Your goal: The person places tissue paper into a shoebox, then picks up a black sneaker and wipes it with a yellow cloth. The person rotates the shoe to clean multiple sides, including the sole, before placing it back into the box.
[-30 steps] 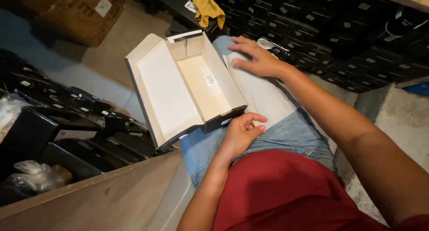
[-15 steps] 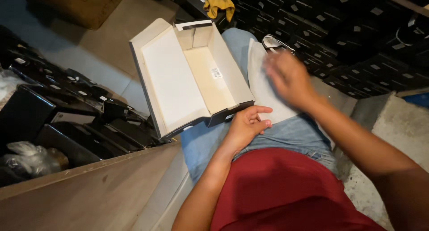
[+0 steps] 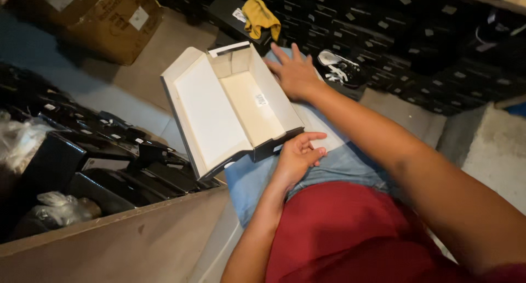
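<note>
Upper left there's a brown cardboard carton [image 3: 104, 20], a yellow cloth [image 3: 261, 15] on stacked black boxes [image 3: 383, 25] up top, black-and-white sneaker [image 3: 341, 68] nearby.

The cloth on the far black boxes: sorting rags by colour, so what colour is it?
Mustard yellow cloth, head view.
</note>
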